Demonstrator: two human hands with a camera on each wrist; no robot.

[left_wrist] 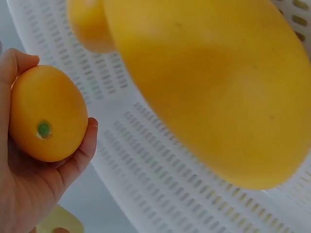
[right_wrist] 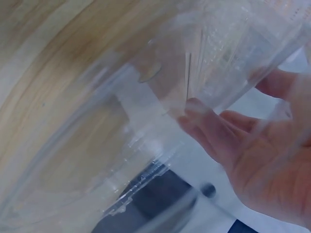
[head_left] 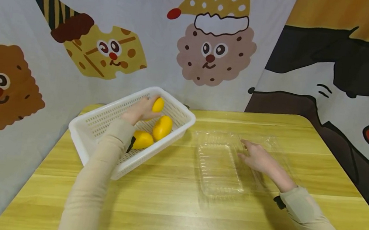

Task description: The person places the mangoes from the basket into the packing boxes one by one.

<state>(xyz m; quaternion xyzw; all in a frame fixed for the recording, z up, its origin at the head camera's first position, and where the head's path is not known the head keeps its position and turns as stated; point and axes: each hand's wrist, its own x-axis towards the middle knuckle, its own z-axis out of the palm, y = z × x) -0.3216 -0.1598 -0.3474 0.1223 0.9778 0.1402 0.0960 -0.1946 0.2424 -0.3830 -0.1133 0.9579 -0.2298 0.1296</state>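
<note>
My left hand (head_left: 143,108) is inside a white perforated plastic basket (head_left: 84,129) and grips a yellow mango (left_wrist: 48,114). The mango's green stem spot faces the left wrist camera, with thumb and fingers on opposite sides of the fruit. Two more mangoes lie in the basket, one mango (head_left: 162,128) near the front wall and another mango (head_left: 142,140) beside my left wrist. To the right, a clear plastic clamshell box (head_left: 220,170) lies spread on the table. My right hand (head_left: 258,158) touches its middle edge, thumb and fingers apart; the transparent plastic partly blurs the contact.
The wooden table (head_left: 168,217) carries the basket at back left and the box right of centre. Behind its far edge hangs a cloth (head_left: 156,64) printed with cartoon figures. The basket's raised rim (head_left: 189,119) stands between the left hand and the box.
</note>
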